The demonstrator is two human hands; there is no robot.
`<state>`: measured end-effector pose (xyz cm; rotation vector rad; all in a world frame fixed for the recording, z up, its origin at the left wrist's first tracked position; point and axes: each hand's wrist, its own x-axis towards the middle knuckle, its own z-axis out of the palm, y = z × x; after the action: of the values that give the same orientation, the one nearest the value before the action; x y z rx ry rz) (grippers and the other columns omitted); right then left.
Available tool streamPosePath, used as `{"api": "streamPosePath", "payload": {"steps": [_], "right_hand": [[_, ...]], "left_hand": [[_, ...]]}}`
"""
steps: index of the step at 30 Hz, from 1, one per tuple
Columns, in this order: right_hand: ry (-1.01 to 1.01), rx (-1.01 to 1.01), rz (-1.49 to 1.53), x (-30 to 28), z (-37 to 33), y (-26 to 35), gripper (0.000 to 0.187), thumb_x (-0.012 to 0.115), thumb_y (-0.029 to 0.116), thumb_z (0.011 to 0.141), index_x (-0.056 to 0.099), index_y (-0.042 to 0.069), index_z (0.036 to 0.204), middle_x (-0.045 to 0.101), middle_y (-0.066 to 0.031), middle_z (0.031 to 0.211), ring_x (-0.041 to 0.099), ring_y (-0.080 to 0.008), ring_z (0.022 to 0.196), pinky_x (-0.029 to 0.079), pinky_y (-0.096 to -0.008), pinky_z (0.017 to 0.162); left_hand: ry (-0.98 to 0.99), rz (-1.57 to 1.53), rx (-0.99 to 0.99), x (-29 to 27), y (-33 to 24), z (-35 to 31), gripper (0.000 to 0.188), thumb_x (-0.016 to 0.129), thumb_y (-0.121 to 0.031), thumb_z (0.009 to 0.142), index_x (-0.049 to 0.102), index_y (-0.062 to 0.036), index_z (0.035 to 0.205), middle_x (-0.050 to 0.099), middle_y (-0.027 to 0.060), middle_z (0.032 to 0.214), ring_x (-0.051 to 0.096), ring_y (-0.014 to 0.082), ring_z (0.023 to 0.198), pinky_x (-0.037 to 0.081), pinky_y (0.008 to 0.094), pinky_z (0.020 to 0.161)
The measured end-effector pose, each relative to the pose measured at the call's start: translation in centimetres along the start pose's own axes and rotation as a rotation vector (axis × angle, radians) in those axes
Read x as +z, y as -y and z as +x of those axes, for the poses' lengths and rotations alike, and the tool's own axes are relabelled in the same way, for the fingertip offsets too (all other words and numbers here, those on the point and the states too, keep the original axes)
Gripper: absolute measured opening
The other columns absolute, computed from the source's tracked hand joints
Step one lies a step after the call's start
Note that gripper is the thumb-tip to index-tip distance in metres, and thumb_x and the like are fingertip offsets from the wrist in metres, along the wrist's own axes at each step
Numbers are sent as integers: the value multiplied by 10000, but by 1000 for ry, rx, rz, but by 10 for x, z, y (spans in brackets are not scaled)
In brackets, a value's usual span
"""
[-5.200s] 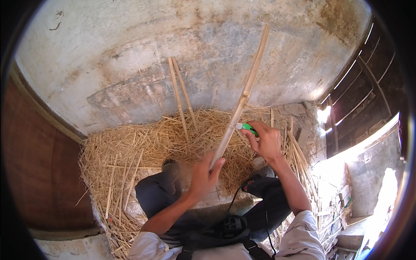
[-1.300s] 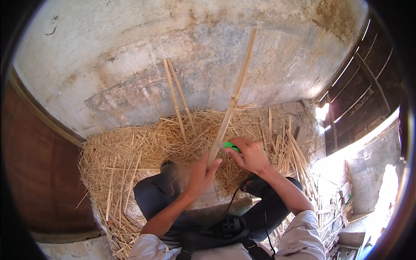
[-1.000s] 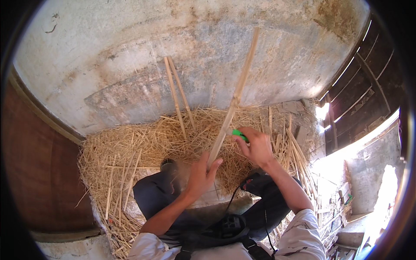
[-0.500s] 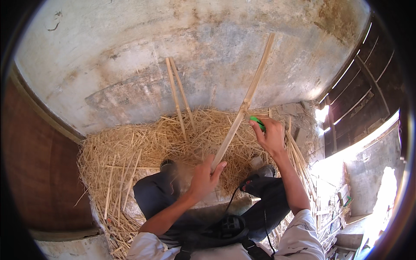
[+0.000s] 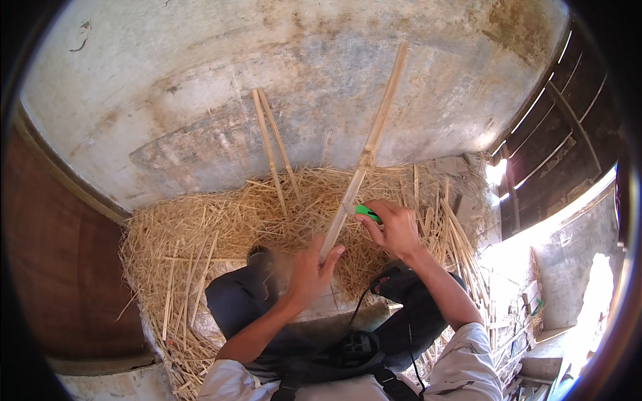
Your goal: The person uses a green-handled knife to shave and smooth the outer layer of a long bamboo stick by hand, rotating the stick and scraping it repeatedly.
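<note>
A long split bamboo strip [image 5: 378, 129] slants up and away in front of me, with a knotted joint partway along it. My left hand [image 5: 309, 271] is closed round its near end. In my right hand [image 5: 394, 230] is a green-handled utility knife [image 5: 368, 213], gripped between thumb and fingers. Its blade meets the strip between the joint and my left hand. The exact contact of the blade is too small to make out.
Two thinner bamboo strips [image 5: 269, 137] lean against the stained wall [image 5: 200, 100]. Shavings [image 5: 194, 227] cover the floor around my feet, and more strips [image 5: 461, 240] lie at the right. A brown panel [image 5: 67, 254] stands left; a dark slatted wall [image 5: 562, 127] stands right.
My right hand has drawn the knife down along the strip, from near the joint toward my left hand. The strip's far end has shifted a little to the left.
</note>
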<state>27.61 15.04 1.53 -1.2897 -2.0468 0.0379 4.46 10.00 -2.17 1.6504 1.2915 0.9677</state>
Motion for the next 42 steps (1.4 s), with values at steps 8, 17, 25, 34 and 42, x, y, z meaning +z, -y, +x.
{"api": "streamPosePath", "payload": {"steps": [8, 17, 25, 34, 42], "right_hand": [[-71, 182, -114, -19, 18, -30, 288, 775, 350, 995, 805, 71, 1061, 747, -162, 834, 732, -350, 705, 559, -450, 633], [-54, 236, -46, -24, 17, -24, 278, 759, 322, 1011, 801, 49, 1035, 747, -167, 842, 731, -354, 696, 565, -442, 649], [77, 34, 129, 0, -6, 11, 258, 811, 249, 967, 774, 20, 1079, 776, -164, 961, 766, -332, 765, 604, -401, 676], [29, 97, 115, -10, 1, 6, 255, 787, 298, 986, 776, 75, 1108, 777, -131, 945, 750, -332, 717, 582, -419, 622], [-115, 142, -43, -31, 19, -28, 236, 767, 275, 1001, 780, 51, 1076, 779, -153, 942, 753, -317, 711, 591, -410, 661]], "left_hand": [[-21, 62, 76, 6, 0, -8, 315, 748, -307, 1044, 616, -22, 1044, 615, 144, 666, 593, 210, 525, 439, 378, 508], [53, -39, 20, 6, -4, -6, 299, 674, -306, 1092, 586, -32, 1014, 565, 116, 652, 554, 206, 551, 427, 382, 532], [138, -371, -30, 11, 16, 2, 354, 511, -343, 1170, 551, -34, 1002, 531, 24, 668, 514, 127, 596, 415, 328, 580], [221, -299, -17, -4, 2, 2, 341, 464, -312, 1183, 524, -39, 988, 507, 19, 677, 495, 141, 597, 417, 342, 592], [241, -197, 62, 3, 4, -2, 351, 429, -286, 1188, 507, -57, 933, 443, -29, 652, 428, 95, 565, 390, 306, 568]]}}
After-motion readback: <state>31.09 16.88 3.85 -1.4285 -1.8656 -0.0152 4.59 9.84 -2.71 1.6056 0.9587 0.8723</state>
